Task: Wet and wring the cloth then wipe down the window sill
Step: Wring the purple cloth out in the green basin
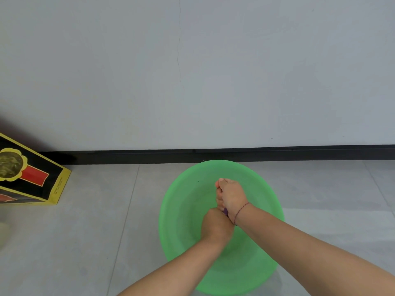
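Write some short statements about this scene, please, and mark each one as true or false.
1. The left hand and the right hand both grip a purple cloth over the round green plastic basin. True.
2. The basin stands on a wooden table. False: it stands on the grey tiled floor.
3. The left wrist wears a bracelet. False: the thin dark cord bracelet is on the right wrist.
4. A black, yellow and red cardboard box stands on the floor to the left of the basin. True.
5. The box touches the basin. False: bare floor lies between them.
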Demonstrator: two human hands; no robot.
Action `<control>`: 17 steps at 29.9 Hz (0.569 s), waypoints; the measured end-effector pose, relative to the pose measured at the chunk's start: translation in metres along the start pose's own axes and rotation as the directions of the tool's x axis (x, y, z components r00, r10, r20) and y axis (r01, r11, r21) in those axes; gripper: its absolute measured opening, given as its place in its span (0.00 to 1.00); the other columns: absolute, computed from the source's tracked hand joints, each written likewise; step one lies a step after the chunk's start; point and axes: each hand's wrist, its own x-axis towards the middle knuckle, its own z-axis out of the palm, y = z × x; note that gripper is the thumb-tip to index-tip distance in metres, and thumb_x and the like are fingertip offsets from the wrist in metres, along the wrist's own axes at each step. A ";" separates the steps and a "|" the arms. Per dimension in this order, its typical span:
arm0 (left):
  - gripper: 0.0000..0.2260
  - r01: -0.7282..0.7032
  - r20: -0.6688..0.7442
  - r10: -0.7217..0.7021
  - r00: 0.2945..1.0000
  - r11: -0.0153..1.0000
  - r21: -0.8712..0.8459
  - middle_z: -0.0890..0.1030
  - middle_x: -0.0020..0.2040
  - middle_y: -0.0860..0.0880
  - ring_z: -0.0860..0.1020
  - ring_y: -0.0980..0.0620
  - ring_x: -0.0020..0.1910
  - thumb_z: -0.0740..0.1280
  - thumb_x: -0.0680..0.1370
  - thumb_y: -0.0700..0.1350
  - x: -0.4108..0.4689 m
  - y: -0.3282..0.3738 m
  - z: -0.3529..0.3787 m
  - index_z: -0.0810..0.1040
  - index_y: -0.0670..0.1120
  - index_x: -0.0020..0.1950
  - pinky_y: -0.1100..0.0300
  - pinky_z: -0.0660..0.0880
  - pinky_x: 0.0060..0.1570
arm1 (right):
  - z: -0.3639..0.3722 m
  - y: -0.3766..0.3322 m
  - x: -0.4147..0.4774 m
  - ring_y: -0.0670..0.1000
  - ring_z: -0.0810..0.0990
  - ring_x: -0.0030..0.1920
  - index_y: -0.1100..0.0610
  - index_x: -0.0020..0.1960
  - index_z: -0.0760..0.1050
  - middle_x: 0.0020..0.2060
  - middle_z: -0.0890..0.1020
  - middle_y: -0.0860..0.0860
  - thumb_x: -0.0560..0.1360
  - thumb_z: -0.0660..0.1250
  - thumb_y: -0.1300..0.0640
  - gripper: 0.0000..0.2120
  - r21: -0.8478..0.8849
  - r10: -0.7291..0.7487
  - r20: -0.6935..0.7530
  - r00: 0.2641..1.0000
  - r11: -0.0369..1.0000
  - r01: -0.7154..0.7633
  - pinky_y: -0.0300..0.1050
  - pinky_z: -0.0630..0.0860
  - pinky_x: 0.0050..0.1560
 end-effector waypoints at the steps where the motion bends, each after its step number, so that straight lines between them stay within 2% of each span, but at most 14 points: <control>1: 0.15 -0.008 -0.007 0.009 1.000 1.000 0.027 0.69 0.27 0.51 0.68 0.44 0.35 0.60 0.76 0.39 0.001 -0.001 0.000 0.66 0.48 0.29 0.60 0.60 0.30 | 0.000 0.001 0.001 0.46 0.57 0.15 0.57 0.37 0.65 0.20 0.62 0.50 0.82 0.51 0.58 0.15 0.003 0.009 -0.004 1.000 1.000 -0.009 0.32 0.56 0.18; 3: 0.14 -0.016 0.035 0.016 0.999 1.000 0.009 0.69 0.28 0.51 0.68 0.45 0.33 0.62 0.76 0.41 0.004 0.000 -0.002 0.66 0.48 0.30 0.60 0.61 0.30 | -0.002 0.002 0.002 0.46 0.61 0.17 0.57 0.38 0.66 0.21 0.64 0.50 0.82 0.52 0.59 0.15 -0.020 0.005 0.029 1.000 1.000 -0.004 0.35 0.60 0.19; 4: 0.13 -0.002 0.091 0.009 0.996 0.997 -0.075 0.69 0.29 0.50 0.68 0.46 0.31 0.65 0.75 0.40 0.006 0.001 -0.004 0.67 0.49 0.32 0.60 0.62 0.29 | -0.003 0.002 0.003 0.47 0.65 0.20 0.58 0.38 0.67 0.24 0.66 0.51 0.82 0.52 0.59 0.14 -0.076 -0.007 0.068 0.998 0.997 0.012 0.37 0.65 0.22; 6: 0.10 0.100 0.266 -0.012 0.964 0.942 -0.320 0.71 0.32 0.51 0.68 0.53 0.29 0.70 0.72 0.37 0.009 0.000 -0.012 0.71 0.48 0.38 0.66 0.65 0.26 | -0.007 0.001 0.004 0.48 0.72 0.32 0.57 0.43 0.71 0.33 0.74 0.52 0.81 0.57 0.57 0.09 -0.315 -0.012 0.164 0.986 0.947 0.064 0.38 0.72 0.33; 8: 0.13 0.215 0.396 -0.030 0.918 0.876 -0.432 0.77 0.39 0.49 0.73 0.55 0.37 0.74 0.69 0.40 0.012 -0.003 -0.025 0.75 0.46 0.50 0.66 0.69 0.34 | -0.017 -0.003 0.005 0.49 0.75 0.43 0.54 0.50 0.73 0.44 0.77 0.52 0.78 0.64 0.52 0.06 -0.517 0.063 0.229 0.971 0.853 0.067 0.41 0.74 0.42; 10: 0.17 0.286 0.445 -0.032 0.895 0.806 -0.518 0.81 0.47 0.49 0.76 0.53 0.47 0.75 0.69 0.43 0.016 -0.007 -0.040 0.77 0.46 0.56 0.62 0.71 0.43 | -0.030 -0.011 0.009 0.51 0.76 0.51 0.51 0.58 0.72 0.52 0.78 0.53 0.75 0.67 0.49 0.14 -0.590 0.186 0.271 0.944 0.807 0.010 0.46 0.76 0.49; 12: 0.17 0.350 0.457 -0.047 0.888 0.714 -0.606 0.82 0.51 0.48 0.77 0.52 0.51 0.74 0.71 0.45 0.021 -0.009 -0.051 0.77 0.45 0.58 0.60 0.74 0.46 | -0.039 -0.022 0.012 0.52 0.76 0.57 0.51 0.63 0.71 0.57 0.77 0.53 0.76 0.66 0.49 0.17 -0.609 0.265 0.304 0.915 0.793 -0.028 0.47 0.77 0.52; 15: 0.16 0.440 0.480 -0.092 0.872 0.574 -0.690 0.81 0.56 0.44 0.78 0.47 0.54 0.70 0.74 0.48 0.028 -0.004 -0.064 0.75 0.44 0.60 0.54 0.76 0.49 | -0.043 -0.040 0.017 0.52 0.78 0.52 0.54 0.59 0.75 0.53 0.79 0.54 0.76 0.67 0.54 0.11 -0.570 0.193 0.336 0.922 0.821 0.035 0.43 0.79 0.47; 17: 0.15 0.450 0.442 -0.143 0.886 0.501 -0.740 0.78 0.61 0.43 0.76 0.46 0.58 0.67 0.77 0.48 0.034 0.003 -0.068 0.74 0.44 0.61 0.47 0.72 0.58 | -0.043 -0.050 0.018 0.50 0.78 0.45 0.56 0.57 0.76 0.48 0.79 0.53 0.74 0.70 0.58 0.12 -0.573 0.144 0.343 0.928 0.815 0.085 0.39 0.77 0.42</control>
